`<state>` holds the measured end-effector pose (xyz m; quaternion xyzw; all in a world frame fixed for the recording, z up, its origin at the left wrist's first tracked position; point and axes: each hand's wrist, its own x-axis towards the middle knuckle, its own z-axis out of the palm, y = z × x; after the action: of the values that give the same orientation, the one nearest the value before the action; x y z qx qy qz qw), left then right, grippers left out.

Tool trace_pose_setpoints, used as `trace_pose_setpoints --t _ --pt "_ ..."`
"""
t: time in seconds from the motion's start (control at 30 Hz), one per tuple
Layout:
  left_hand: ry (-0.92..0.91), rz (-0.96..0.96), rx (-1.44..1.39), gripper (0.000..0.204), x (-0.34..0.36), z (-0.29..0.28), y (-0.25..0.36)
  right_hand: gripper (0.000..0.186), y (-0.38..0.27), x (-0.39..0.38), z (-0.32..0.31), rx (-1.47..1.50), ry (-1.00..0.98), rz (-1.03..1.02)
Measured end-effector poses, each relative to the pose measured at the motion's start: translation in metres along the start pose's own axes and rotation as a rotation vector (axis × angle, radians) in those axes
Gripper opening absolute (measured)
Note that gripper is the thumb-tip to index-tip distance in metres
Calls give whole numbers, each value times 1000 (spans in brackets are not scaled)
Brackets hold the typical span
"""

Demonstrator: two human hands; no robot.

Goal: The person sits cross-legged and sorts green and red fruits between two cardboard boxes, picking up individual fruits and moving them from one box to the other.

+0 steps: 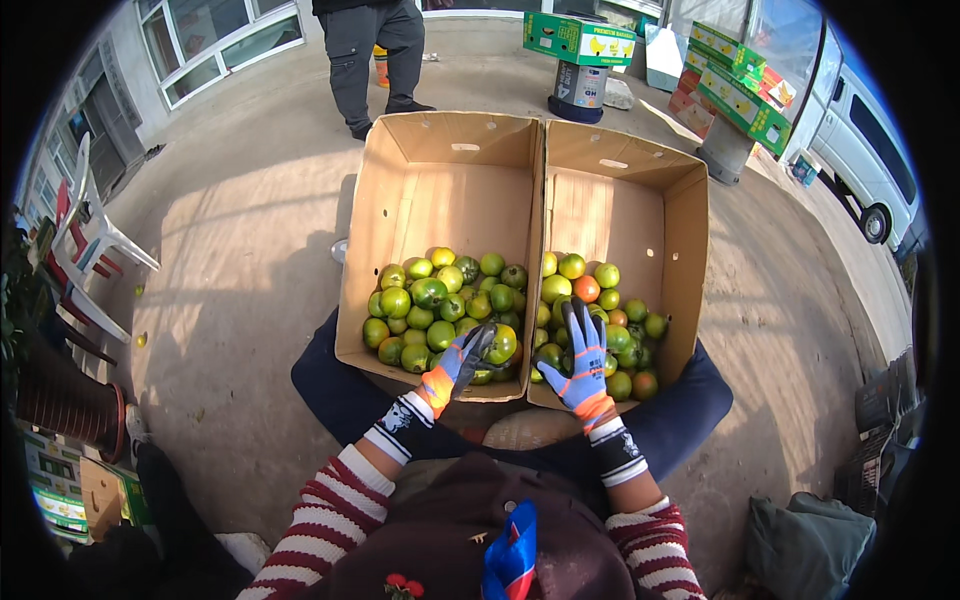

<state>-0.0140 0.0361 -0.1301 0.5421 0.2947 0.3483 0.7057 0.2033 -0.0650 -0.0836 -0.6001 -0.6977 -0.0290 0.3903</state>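
Observation:
Two cardboard boxes stand side by side before me, the left box and the right box. Mostly green tomatoes lie in the near half of the left one. More tomatoes, green with a few orange-red, fill the near part of the right one. My left hand, in a blue and orange glove, is closed around a large green tomato above the left pile. Gloved the same way, my right hand rests palm down over the right pile, fingers stretched out, its underside hidden.
A person stands beyond the left box. Green cartons sit on a bucket, with more stacked cartons farther right. A white chair is at left, a white van at right, a dark green bag at lower right.

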Motion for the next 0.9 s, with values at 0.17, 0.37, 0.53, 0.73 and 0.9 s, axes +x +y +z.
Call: trace_pose_setpoints --t 0.17,0.37,0.53,0.73,0.9 --pt "-62 175 284 37 -6 34 3 84 -33 2 19 260 -44 -93" --pt "148 14 1452 70 -14 2 39 81 25 5 3 80 409 270" --pt "-41 -245 1841 82 -14 -41 -1 88 93 -29 -2 -424 260 638" --pt "108 -247 1696 84 -2 -35 -4 83 125 -42 14 -391 178 1015" --pt "382 -57 635 66 29 -35 3 76 126 -34 19 -465 99 1184"
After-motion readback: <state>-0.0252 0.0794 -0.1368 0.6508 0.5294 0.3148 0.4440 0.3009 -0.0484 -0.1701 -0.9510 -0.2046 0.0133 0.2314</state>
